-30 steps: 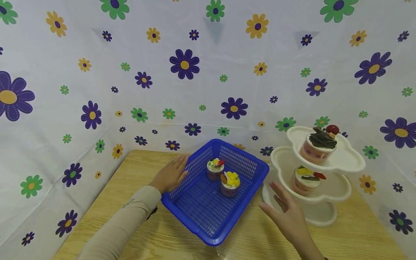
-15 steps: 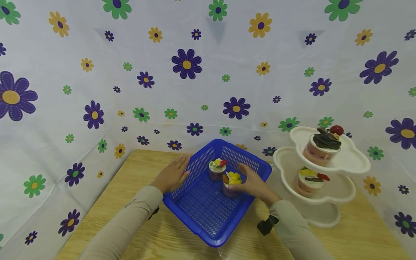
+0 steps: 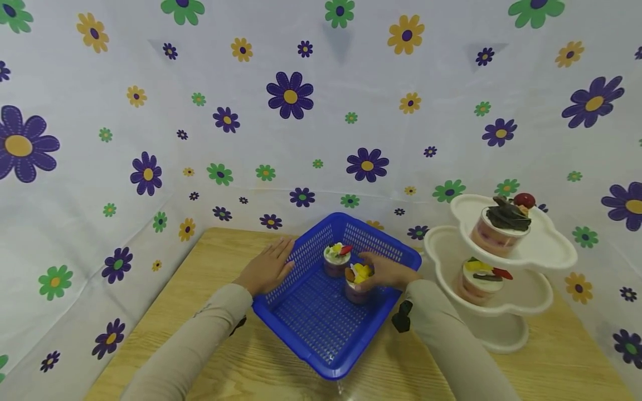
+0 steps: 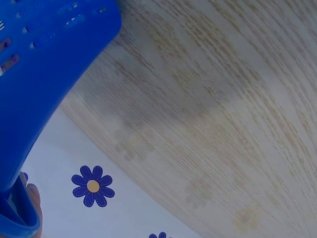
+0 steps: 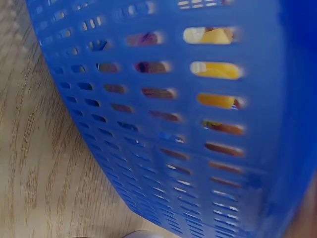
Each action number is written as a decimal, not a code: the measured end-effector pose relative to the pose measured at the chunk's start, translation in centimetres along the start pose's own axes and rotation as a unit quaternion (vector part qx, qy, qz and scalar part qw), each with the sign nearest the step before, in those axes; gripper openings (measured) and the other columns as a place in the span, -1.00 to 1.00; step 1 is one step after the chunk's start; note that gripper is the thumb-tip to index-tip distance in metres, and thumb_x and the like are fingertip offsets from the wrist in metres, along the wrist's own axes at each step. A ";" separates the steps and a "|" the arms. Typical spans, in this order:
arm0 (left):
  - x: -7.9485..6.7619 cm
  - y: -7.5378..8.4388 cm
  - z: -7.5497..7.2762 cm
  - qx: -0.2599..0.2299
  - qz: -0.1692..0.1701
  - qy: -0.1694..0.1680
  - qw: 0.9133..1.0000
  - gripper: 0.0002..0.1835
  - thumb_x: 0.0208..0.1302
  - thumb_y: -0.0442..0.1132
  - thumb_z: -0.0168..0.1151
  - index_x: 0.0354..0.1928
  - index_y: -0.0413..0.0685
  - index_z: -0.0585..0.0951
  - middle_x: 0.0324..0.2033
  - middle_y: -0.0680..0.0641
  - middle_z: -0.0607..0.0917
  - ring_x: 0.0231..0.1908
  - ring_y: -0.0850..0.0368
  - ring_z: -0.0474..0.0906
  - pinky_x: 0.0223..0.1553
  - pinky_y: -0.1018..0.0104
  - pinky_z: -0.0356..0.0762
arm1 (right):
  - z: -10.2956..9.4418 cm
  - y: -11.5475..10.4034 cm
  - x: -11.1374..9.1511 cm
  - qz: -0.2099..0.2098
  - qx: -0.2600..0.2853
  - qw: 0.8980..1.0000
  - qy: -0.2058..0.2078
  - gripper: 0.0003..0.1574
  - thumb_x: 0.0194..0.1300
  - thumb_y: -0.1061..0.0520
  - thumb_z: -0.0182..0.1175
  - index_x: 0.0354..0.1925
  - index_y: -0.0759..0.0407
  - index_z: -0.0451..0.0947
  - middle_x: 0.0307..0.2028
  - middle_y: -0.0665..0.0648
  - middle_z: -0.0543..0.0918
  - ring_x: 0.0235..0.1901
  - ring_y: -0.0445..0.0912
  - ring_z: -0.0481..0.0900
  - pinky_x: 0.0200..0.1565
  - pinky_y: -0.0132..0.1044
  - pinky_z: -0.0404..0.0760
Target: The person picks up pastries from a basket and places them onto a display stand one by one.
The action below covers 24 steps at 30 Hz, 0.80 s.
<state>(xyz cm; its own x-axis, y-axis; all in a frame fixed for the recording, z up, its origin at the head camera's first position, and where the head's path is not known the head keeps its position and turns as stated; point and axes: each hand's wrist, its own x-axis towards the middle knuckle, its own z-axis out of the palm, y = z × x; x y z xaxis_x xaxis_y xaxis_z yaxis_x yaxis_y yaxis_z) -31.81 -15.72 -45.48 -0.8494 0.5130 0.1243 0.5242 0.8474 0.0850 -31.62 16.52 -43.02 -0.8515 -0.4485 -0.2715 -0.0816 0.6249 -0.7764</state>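
In the head view, my right hand reaches over the right wall of the blue plastic basket. Its thumb and fingers grip a dessert cup topped with yellow fruit cubes from both sides. Just behind that cup stands a second dessert cup with a red garnish. My left hand rests with straight fingers along the basket's left rim. Slots of the basket wall show bits of yellow topping in the right wrist view. The left wrist view shows the basket's outer side and a fingertip beside it.
To the right stands a white tiered stand with scalloped trays. A dessert cup with dark cream and a cherry sits on its top tier, another dessert cup on the middle one. Flowered cloth surrounds the wooden table.
My right hand has moved left from beside the stand into the basket and taken hold of the yellow-topped dessert cup. The left hand stays at the rim.
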 end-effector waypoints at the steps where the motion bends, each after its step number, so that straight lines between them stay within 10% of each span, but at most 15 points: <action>1: 0.0 0.0 0.0 0.000 0.000 0.000 1.000 -0.36 0.53 -0.02 -0.24 0.47 -0.25 0.03 0.46 -0.22 0.09 0.45 -0.16 -0.04 0.43 -0.05 -0.01 | 0.0 0.0 0.1 0.006 -0.008 1.000 -0.006 0.21 0.01 0.07 0.49 0.44 0.32 0.03 0.33 0.43 0.24 0.31 0.26 0.24 0.32 0.15 0.25; 24: 0.0 -0.2 0.2 -0.014 -0.001 0.004 1.000 -0.37 0.52 -0.03 -0.23 0.47 -0.24 0.05 0.45 -0.21 0.11 0.45 -0.14 -0.04 0.44 -0.03 -0.05 | 1.2 -0.6 1.0 0.046 -0.072 0.996 0.013 -0.07 -0.09 0.28 0.49 0.21 0.40 0.26 0.02 0.27 0.51 -0.04 0.05 0.49 0.13 -0.01 0.49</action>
<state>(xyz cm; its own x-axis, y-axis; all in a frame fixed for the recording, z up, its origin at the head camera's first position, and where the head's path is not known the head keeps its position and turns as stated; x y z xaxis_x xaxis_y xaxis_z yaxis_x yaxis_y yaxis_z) -31.89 -15.84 -45.64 -0.8498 0.5105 0.1311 0.5244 0.8440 0.1124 -31.81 14.92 -43.52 -0.8720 -0.3699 -0.3207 -0.0750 0.7483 -0.6591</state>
